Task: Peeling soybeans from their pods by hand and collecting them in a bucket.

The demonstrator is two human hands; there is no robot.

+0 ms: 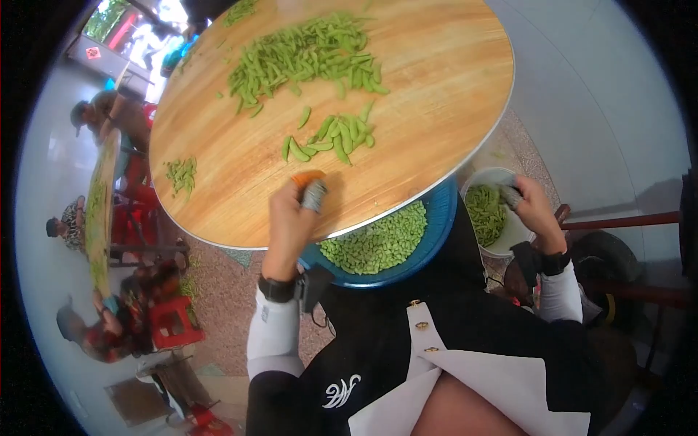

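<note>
My left hand point(293, 216) is at the near edge of a round wooden tabletop point(429, 109), its fingers curled together. Orange and grey coverings wrap its fingertips; whatever they pinch, if anything, is hidden. Just beyond lies a small group of green bean pods point(338, 136), with a larger pile of pods point(305, 54) farther back. My right hand point(536, 208) is closed over a white bucket point(515, 236) of green pods point(486, 216). Its grey-wrapped fingertips are blurred, and their contents cannot be made out. Below the table edge, a blue basin point(441, 218) holds shelled green beans point(378, 243).
A few small pods point(182, 176) lie at the tabletop's left. Several people sit at another pod-covered table point(98, 211) on the left, near a red stool point(174, 322). A reddish bar point(622, 221) runs beside a dark round object point(607, 256) at the right.
</note>
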